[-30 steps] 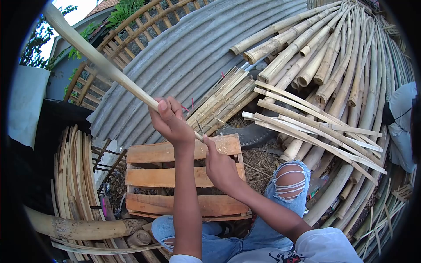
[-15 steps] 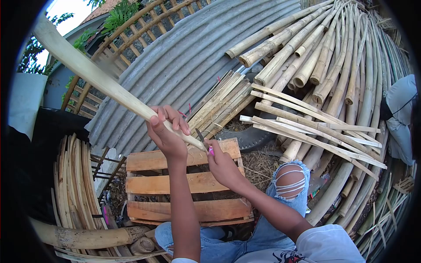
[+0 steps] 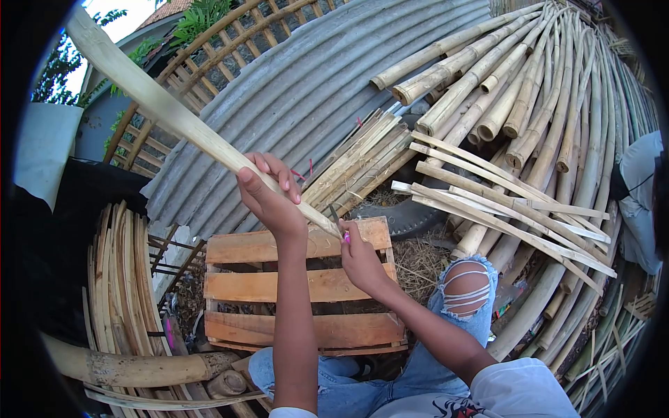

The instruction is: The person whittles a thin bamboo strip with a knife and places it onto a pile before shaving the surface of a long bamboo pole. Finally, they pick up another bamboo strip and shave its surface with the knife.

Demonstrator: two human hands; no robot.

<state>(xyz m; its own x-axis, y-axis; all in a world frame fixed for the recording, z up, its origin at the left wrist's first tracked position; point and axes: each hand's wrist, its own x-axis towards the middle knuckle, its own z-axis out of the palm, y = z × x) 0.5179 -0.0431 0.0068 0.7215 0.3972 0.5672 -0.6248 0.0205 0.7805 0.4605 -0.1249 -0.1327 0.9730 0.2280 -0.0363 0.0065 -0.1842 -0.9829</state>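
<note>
A pale length of split bamboo (image 3: 202, 136) slants from the upper left of the frame to the centre, gripped near its lower end by a person's left hand (image 3: 277, 212), the thumb on one side and the fingers curled over the other. The right hand (image 3: 362, 261), just right of centre, is closed around a small knife (image 3: 334, 212) with a pink patch by its grip; the dark blade juts up beside the bamboo's lower tip, though whether edge and wood touch cannot be told. Below the hands sits a slatted wooden crate (image 3: 300, 285), with the person's ripped jeans (image 3: 481, 326) at lower centre. A bundle of split strips (image 3: 359, 160) lies above the crate near a dark tyre (image 3: 414, 219), while a corrugated sheet (image 3: 279, 104) spans the upper middle. Round bamboo poles (image 3: 502, 104) fan across the upper right, more loose strips (image 3: 516, 216) resting over them. At the right edge, another person (image 3: 637, 202) is partly visible in pale clothing.
</note>
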